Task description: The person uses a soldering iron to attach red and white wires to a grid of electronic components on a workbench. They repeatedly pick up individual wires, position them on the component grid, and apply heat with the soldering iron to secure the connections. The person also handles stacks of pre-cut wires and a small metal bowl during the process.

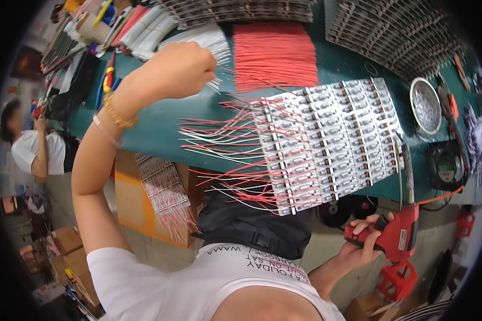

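My left hand (pixel 185 69) is closed above the near end of a bundle of white wires (pixel 211 40). White wire ends show just below its fingers; what the fingers pinch is hidden. My right hand (pixel 367 235) is wrapped round the grip of a red and black soldering gun (pixel 403 235). The gun's long metal tip points away from me, at the right edge of a panel of small white circuit boards (pixel 332 144). Red and white wires (pixel 225 134) stick out from the panel's left side, over the table. A thick stack of red wires (pixel 273 56) lies beyond the panel.
Stacked board panels (pixel 396 32) stand at the back right. A round metal bowl (pixel 426 107) and a black coil (pixel 445 166) are on the right. A screwdriver (pixel 109 77) lies left on the green table (pixel 160 134). Below is a cardboard box (pixel 131 195). Another person (pixel 37 147) is far left.
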Demonstrator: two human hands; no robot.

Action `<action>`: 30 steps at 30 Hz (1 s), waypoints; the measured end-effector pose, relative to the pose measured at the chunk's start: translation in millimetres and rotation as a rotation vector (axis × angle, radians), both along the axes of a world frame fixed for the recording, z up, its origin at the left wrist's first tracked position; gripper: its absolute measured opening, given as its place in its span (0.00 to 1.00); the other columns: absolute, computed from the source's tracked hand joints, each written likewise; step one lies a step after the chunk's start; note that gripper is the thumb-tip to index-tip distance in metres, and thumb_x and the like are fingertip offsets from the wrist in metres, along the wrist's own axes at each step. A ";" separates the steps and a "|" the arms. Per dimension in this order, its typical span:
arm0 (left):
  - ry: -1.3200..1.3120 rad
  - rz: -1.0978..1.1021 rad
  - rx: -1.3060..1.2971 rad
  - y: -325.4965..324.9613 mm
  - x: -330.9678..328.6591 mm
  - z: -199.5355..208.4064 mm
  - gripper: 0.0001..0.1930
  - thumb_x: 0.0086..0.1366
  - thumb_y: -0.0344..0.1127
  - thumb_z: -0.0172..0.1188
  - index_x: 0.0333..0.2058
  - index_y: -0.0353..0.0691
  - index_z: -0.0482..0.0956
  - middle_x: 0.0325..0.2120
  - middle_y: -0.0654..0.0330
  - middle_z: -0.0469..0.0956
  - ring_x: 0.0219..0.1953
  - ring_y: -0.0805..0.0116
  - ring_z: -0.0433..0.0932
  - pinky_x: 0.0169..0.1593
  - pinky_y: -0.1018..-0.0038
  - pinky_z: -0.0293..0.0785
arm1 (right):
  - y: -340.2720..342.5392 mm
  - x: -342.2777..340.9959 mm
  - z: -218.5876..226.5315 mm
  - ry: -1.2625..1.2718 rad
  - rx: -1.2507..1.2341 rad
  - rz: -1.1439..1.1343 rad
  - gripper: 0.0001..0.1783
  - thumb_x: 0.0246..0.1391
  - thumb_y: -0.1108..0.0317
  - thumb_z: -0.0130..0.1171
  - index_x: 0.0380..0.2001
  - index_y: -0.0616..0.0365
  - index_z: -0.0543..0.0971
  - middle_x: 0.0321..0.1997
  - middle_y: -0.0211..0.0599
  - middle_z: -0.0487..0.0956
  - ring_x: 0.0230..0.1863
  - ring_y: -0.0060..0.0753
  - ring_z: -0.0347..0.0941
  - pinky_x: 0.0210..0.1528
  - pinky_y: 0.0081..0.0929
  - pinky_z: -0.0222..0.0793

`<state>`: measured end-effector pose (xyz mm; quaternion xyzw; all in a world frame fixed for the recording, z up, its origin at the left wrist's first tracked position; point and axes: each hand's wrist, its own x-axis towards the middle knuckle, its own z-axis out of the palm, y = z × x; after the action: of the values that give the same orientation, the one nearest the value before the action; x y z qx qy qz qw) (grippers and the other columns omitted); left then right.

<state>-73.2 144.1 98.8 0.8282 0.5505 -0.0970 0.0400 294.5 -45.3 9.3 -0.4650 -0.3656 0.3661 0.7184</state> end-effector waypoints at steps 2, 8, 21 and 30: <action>-0.326 0.002 -0.003 -7.6 15.4 3.7 0.05 0.54 0.32 0.58 0.26 0.36 0.78 0.17 0.53 0.76 0.21 0.60 0.76 0.29 0.70 0.72 | 0.2 3.4 2.6 -0.047 0.001 0.086 0.29 0.59 0.60 0.48 0.56 0.68 0.56 0.39 0.51 0.70 0.21 0.28 0.68 0.29 0.34 0.74; -0.826 -0.028 0.062 -22.0 64.0 -30.4 0.06 0.57 0.30 0.59 0.26 0.32 0.76 0.16 0.56 0.75 0.18 0.71 0.75 0.27 0.79 0.71 | 22.6 -18.3 27.4 -0.162 -0.042 0.319 0.33 0.59 0.52 0.46 0.57 0.68 0.55 0.27 0.47 0.73 0.14 0.26 0.66 0.31 0.35 0.76; -0.915 -0.048 0.073 11.8 60.4 -73.7 0.07 0.58 0.31 0.57 0.29 0.32 0.77 0.25 0.55 0.77 0.23 0.64 0.74 0.28 0.74 0.69 | 46.2 -65.0 34.4 -0.270 -0.212 0.223 0.32 0.58 0.59 0.51 0.55 0.73 0.56 0.11 0.32 0.65 0.09 0.23 0.59 0.16 0.21 0.61; -0.997 0.108 0.087 21.1 49.1 -80.7 0.08 0.59 0.33 0.58 0.33 0.34 0.80 0.23 0.60 0.79 0.22 0.76 0.72 0.27 0.78 0.67 | 53.1 -60.1 27.8 -0.115 -0.214 0.280 0.25 0.59 0.67 0.46 0.54 0.73 0.56 0.12 0.32 0.64 0.09 0.23 0.59 0.20 0.24 0.67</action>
<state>-24.1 165.1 18.0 0.7452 0.5098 0.3357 0.2687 234.4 7.9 37.1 -0.5034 -0.4263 0.4719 0.5849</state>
